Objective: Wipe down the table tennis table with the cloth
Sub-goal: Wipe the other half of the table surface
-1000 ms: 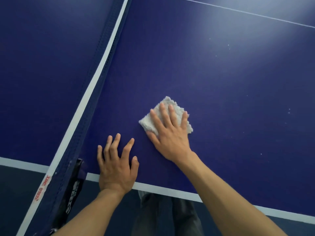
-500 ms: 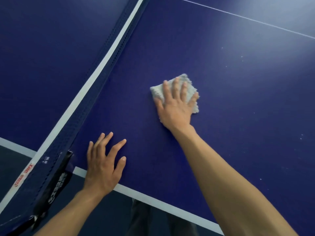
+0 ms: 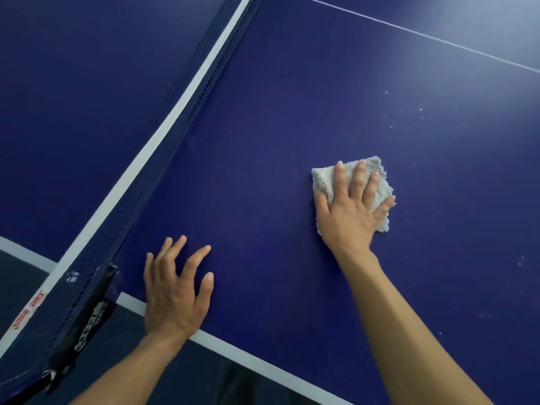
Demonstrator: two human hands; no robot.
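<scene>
Head camera, looking down on the dark blue table tennis table (image 3: 292, 112): the grey, fluffy cloth (image 3: 323, 181) lies folded into a small pad on the playing surface, well to the right of the net (image 3: 172, 112) and some way in from the near white edge line (image 3: 248, 355). It sits directly under the right hand (image 3: 349, 220), which covers most of it; only its left corner, far edge and right fringe show around the palm. That hand is spread flat, its fingers (image 3: 358, 176) straight and slightly fanned, pressing the cloth down onto the table rather than curling round it. The left hand (image 3: 172, 296) rests palm down on the bare surface at the near edge, fingers extended and splayed, holding nothing, its heel over the edge line and just beside the black net clamp (image 3: 87, 323). Small white specks (image 3: 420, 110) dot the surface beyond and to the right of the cloth.
</scene>
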